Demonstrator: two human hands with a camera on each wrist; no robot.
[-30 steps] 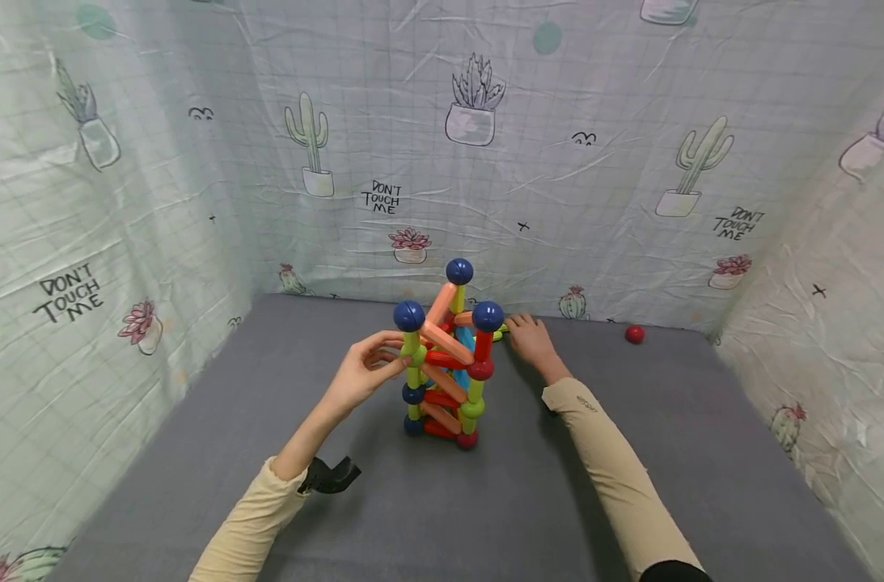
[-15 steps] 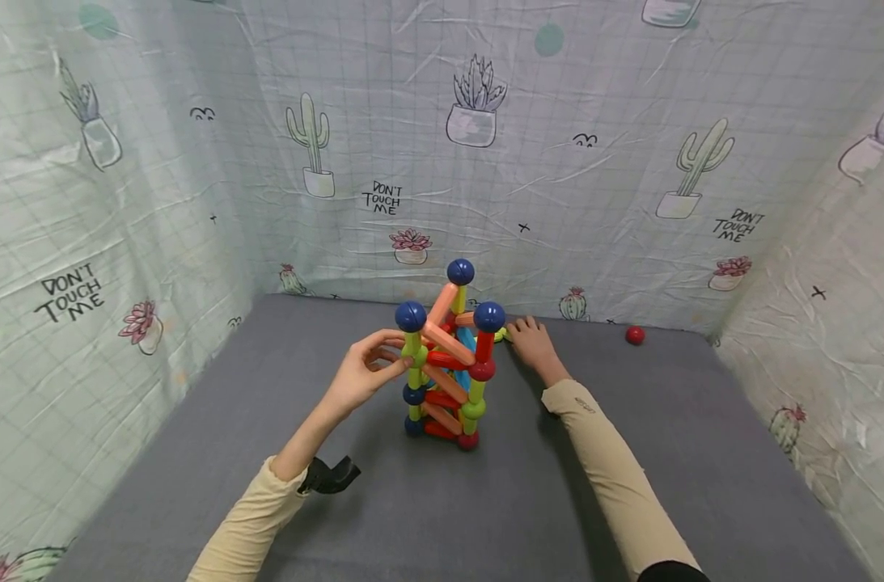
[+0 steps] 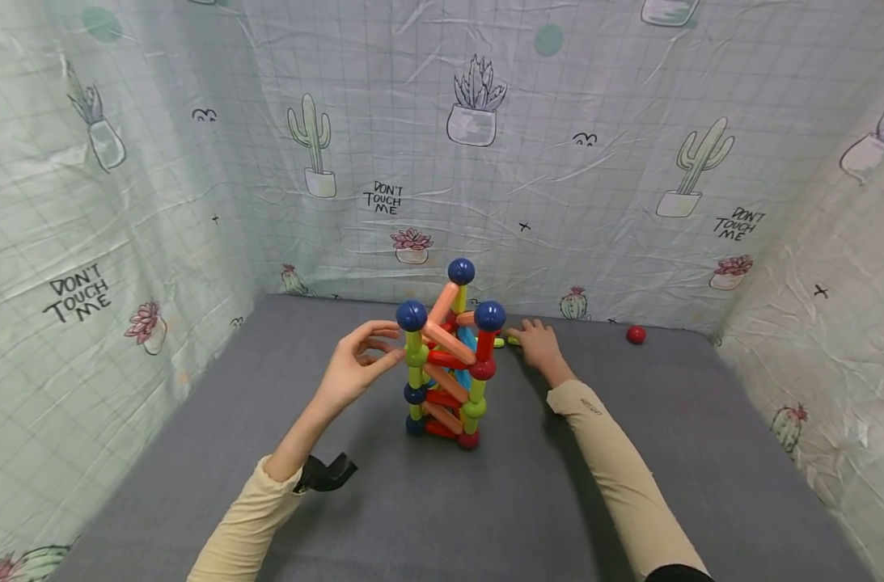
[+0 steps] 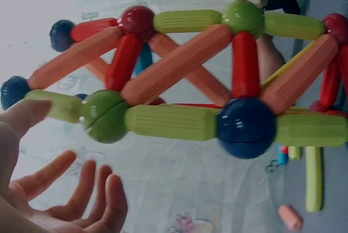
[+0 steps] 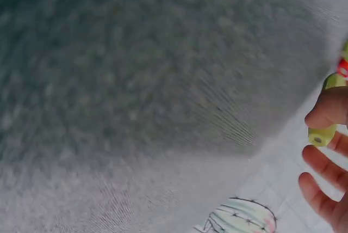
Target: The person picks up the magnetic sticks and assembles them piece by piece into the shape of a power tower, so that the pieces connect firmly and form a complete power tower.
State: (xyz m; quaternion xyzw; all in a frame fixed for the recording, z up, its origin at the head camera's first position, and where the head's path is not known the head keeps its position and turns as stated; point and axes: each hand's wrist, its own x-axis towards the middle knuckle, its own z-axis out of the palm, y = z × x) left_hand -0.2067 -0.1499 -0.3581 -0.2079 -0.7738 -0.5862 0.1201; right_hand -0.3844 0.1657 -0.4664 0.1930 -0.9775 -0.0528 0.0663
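A tower of magnetic sticks and balls (image 3: 445, 398) stands upright on the grey table, with blue balls on top. Just left of its upper part is my left hand (image 3: 353, 368), thumb and fingers spread apart with nothing between them. In the left wrist view, the thumb (image 4: 33, 112) overlaps a yellow-green stick of the tower, while the other fingers hang free below it. Behind the tower on the right, my right hand (image 3: 539, 346) pinches a short yellow-green magnetic stick (image 5: 323, 135) between thumb and fingers, as the right wrist view shows.
A lone red ball (image 3: 636, 335) lies at the back right of the table. Loose pieces sit behind the tower, among them a long yellow-green stick (image 4: 314, 178) and an orange one (image 4: 290, 218). A cactus-printed curtain (image 3: 412, 121) encloses the back and sides.
My left hand has drawn slightly left, away from the tower's yellow-green ball. The right hand has shifted a little right with the yellow-green stick. The tower stays in place.
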